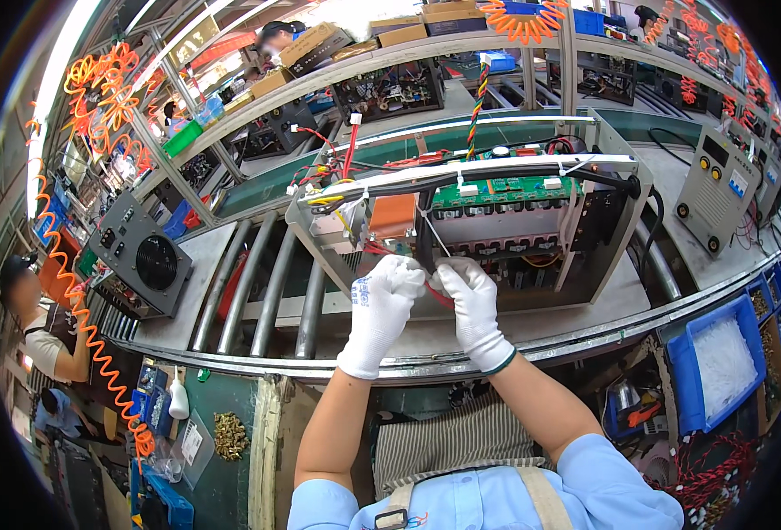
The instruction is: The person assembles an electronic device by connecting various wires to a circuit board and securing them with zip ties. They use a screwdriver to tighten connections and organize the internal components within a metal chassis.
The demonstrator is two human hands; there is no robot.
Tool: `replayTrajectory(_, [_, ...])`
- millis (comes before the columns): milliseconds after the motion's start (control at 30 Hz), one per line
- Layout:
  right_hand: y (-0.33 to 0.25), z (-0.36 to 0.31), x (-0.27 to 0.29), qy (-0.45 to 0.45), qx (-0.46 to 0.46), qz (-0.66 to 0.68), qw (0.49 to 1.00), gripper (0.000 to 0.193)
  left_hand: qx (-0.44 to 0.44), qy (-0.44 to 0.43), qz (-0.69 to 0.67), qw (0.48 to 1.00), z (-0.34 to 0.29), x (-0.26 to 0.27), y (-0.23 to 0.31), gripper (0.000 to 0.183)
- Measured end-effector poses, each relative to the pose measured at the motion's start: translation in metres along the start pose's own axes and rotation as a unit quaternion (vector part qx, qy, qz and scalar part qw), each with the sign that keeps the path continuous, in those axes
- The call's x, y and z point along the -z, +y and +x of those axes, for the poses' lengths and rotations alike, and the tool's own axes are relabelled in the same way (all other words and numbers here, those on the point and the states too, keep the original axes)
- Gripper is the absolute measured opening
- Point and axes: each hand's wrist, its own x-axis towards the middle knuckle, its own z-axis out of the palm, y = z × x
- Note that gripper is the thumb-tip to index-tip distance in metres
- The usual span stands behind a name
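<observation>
My left hand (382, 309), in a white glove, is closed with its fingertips together beside a black cable bundle (426, 243). What it pinches is hidden, though a red wire (441, 297) shows between the hands. My right hand (471, 309), also gloved, pinches what looks like a thin white cable tie (439, 237), which slants up toward the bundle. Both hands are at the near side of an open metal machine chassis (620, 247). Inside it sit a green circuit board (505, 194) and an orange-brown block (393, 216). A twisted multicolour cable (477, 110) rises from it.
A grey machine with a fan (152, 261) stands left on the roller conveyor (271, 287), another machine (717, 190) right. A blue bin (722, 362) holds white plastic pieces. An orange coiled hose (81, 309) hangs left. A person (50, 327) is at far left.
</observation>
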Motion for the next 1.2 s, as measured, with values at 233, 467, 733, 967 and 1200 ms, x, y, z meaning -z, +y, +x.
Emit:
replayTrajectory(233, [-0.028, 0.005, 0.014, -0.104, -0.006, -0.071, 0.992, 0.017, 0.112, -0.134, -0.096, 0.980, 0.015, 0.017, 0.015, 0.010])
replayTrajectory(467, [-0.032, 0.010, 0.019, -0.106, -0.083, 0.067, 0.989, 0.017, -0.001, -0.173, 0.038, 0.984, 0.023, 0.023, 0.010, 0.005])
replayTrajectory(733, [-0.024, 0.009, 0.016, -0.102, -0.039, 0.034, 0.993, 0.015, -0.040, -0.195, 0.083, 0.977, 0.028, 0.027, 0.011, 0.011])
replayTrajectory(967, [-0.026, 0.010, 0.014, -0.082, -0.074, 0.041, 0.993, 0.016, 0.015, -0.213, 0.059, 0.975, 0.026, 0.032, 0.015, 0.010])
replayTrajectory(1200, [-0.036, 0.002, 0.003, -0.121, -0.022, -0.080, 0.989, 0.010, -0.048, -0.202, 0.083, 0.975, 0.029, 0.034, 0.006, 0.016])
